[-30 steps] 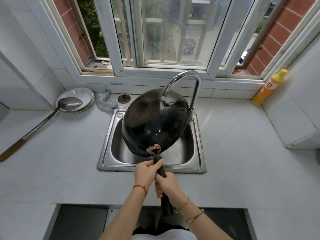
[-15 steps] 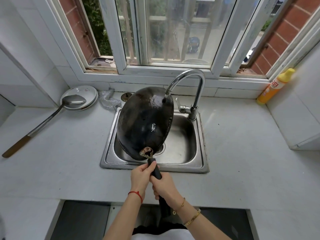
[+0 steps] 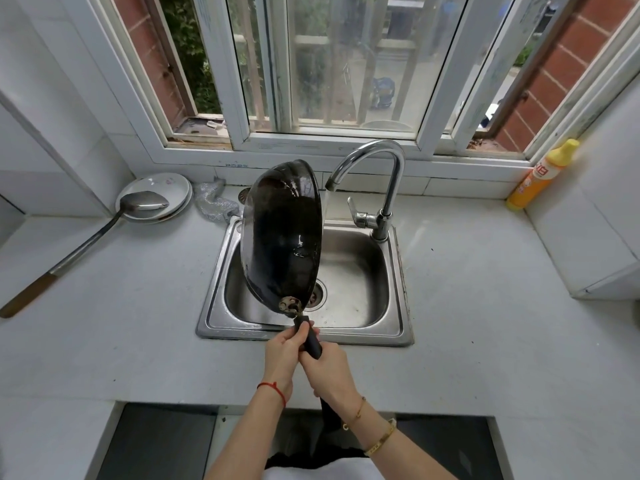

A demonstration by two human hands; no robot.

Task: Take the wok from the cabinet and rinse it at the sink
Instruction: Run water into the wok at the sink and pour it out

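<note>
Both hands, left hand (image 3: 282, 351) ahead of right hand (image 3: 327, 367), hold a tight grip on the wok (image 3: 282, 237) handle. Beyond it, I'd tilt the bowl toward the faucet (image 3: 367, 174) stream, above the sink (image 3: 398, 327).

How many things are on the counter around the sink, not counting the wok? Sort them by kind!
Plates: 2, stacked
Spatula: 1
Steel scrubber: 1
Yellow bottle: 1
Total: 5
</note>
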